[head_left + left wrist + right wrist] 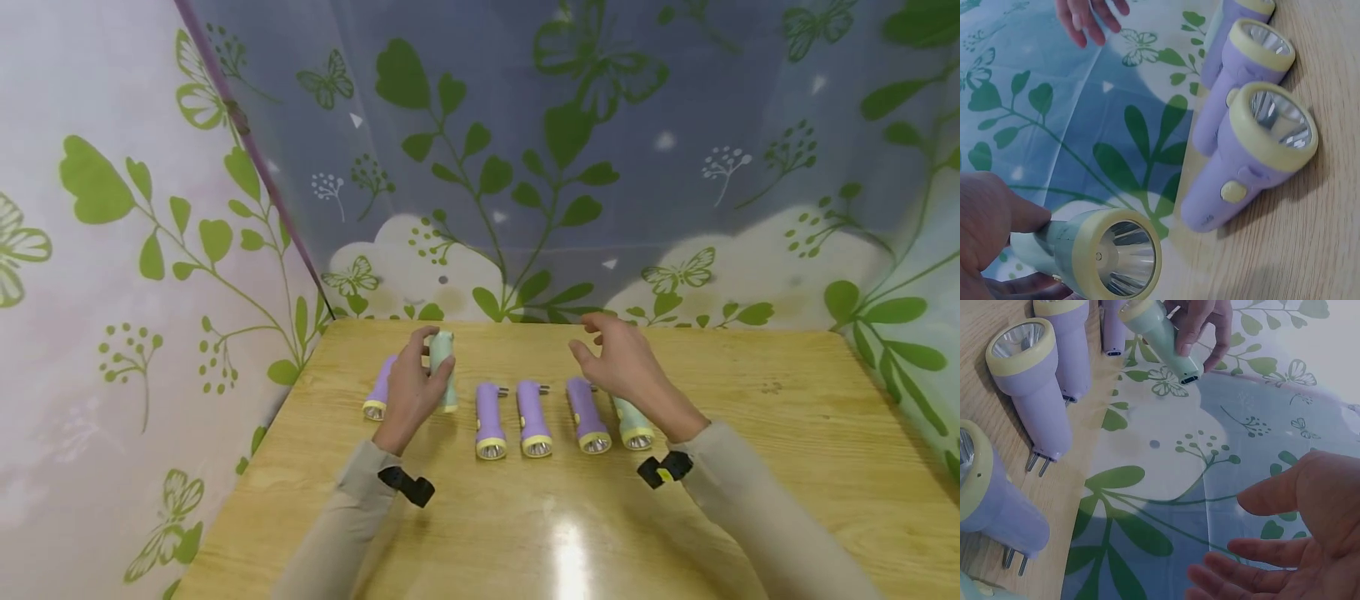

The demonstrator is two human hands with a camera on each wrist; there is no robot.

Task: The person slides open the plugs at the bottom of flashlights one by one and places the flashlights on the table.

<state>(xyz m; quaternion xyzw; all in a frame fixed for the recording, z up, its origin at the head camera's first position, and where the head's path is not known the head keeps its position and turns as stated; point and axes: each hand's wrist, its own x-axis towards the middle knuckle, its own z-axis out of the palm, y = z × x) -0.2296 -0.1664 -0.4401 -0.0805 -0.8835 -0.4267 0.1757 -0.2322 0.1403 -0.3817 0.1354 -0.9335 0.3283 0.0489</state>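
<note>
A pale green flashlight [442, 367] with a yellow rim is gripped by my left hand [412, 385], thumb on one side and fingers on the other. In the left wrist view its lens [1124, 257] faces the camera; the right wrist view shows its tail end held off the table. My right hand [626, 367] holds nothing; its fingers are spread and loosely bent above a second green flashlight [633, 423]. Beside that lies a purple flashlight [587, 415]. Two more purple flashlights, one [490, 421] and another [533, 418], lie between the hands with metal plug prongs sticking out.
Another purple flashlight [378, 392] lies left of my left hand, partly hidden by it. The wooden table [480, 525] ends at a patterned cloth backdrop [465, 233], with a further cloth wall [150, 292] on the left.
</note>
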